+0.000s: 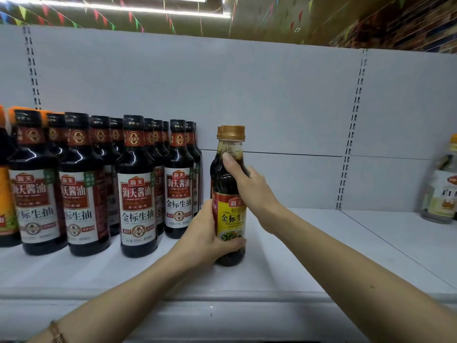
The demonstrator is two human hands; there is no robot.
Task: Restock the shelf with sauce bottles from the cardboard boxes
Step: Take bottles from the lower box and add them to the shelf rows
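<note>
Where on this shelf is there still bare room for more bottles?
Widest bare stretch: shelf board between the gold-capped bottle, held by left hand and right hand, and the pale bottle at far right. A narrow front strip is free too. Crowded: the dark soy sauce bottles at left.

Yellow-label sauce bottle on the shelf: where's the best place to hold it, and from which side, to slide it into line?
Probably the yellow-label bottle is best gripped round its wide lower body from the open front, as the left hand does, with the right hand steadying the narrower shoulder. It stands upright and tall, a second bottle sits right behind it, and the dark bottles crowd its left.
</note>
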